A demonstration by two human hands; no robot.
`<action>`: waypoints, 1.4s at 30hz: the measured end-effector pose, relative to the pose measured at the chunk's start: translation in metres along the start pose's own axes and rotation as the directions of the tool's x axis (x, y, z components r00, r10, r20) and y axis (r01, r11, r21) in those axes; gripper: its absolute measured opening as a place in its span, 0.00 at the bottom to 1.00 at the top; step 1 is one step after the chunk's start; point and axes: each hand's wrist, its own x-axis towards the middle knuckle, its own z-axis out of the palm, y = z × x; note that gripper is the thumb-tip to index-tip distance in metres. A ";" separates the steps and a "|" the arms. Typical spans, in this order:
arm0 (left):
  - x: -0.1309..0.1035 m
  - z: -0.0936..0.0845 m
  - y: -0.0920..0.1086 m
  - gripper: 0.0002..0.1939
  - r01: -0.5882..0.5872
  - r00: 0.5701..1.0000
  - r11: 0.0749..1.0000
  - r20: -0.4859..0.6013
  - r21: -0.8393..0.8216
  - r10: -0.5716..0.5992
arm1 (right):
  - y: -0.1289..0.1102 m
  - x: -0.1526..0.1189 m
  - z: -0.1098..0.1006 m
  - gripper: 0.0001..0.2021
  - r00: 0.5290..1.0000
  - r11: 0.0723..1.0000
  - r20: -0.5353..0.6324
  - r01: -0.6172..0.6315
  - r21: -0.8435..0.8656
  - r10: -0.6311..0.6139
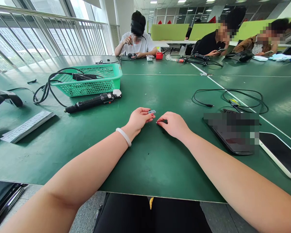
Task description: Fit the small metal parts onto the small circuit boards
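Note:
My left hand [140,120] is closed, pinching a small circuit board [151,112] between thumb and fingers just above the green tabletop. Close on its right, my right hand [172,124] has thumb and forefinger pressed together at the tips. A tiny pale speck shows at those fingertips, too small to name. The two hands are a short gap apart. Beyond my left hand, a black electric screwdriver [94,102] lies on the table in front of a green plastic basket [92,89].
A stack of paper slips [27,126] and a barcode scanner [5,98] lie at the left. On the right are a coiled black cable [232,90], a black tablet-like device [218,136] and a phone [281,155]. Several people sit across the table, near a small red box [159,56].

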 end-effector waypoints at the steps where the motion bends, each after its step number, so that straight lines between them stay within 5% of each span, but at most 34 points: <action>1: 0.000 0.000 -0.001 0.09 0.000 1.000 1.000 0.005 0.012 0.000 | -0.001 0.001 0.001 0.08 1.000 1.000 -0.003 0.004 -0.012 -0.004; 10: -0.001 0.000 -0.008 0.12 -0.062 0.989 0.983 0.140 0.172 0.038 | -0.009 -0.005 -0.012 0.08 0.949 0.964 -0.311 0.031 0.264 0.055; 16: -0.002 0.000 -0.007 0.14 -0.084 0.972 0.983 0.233 0.161 0.044 | -0.013 -0.008 -0.012 0.09 0.959 0.952 -0.282 0.058 0.301 0.031; 42: -0.004 0.000 -0.006 0.12 -0.067 0.966 0.988 0.256 0.138 0.030 | -0.014 -0.009 -0.016 0.10 0.952 0.955 -0.299 0.028 0.297 0.065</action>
